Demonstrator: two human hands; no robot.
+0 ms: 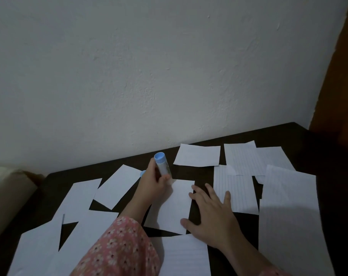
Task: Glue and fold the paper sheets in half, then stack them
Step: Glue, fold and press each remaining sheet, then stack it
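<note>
A white paper sheet [172, 206] lies in the middle of the dark table [300, 140]. My left hand [154, 183] grips a glue stick [162, 163] with a blue end pointing up, its lower end at the sheet's top left corner. Fingers spread, my right hand [213, 216] lies flat over the sheet's right edge and the table beside it. Several other white and lined sheets [235, 190] lie scattered around.
A blue cap [143, 173] lies just left of my left hand, on the table. A folded sheet [197, 155] sits near the wall. A white wall rises behind the table. A beige object [8, 196] stands at the far left.
</note>
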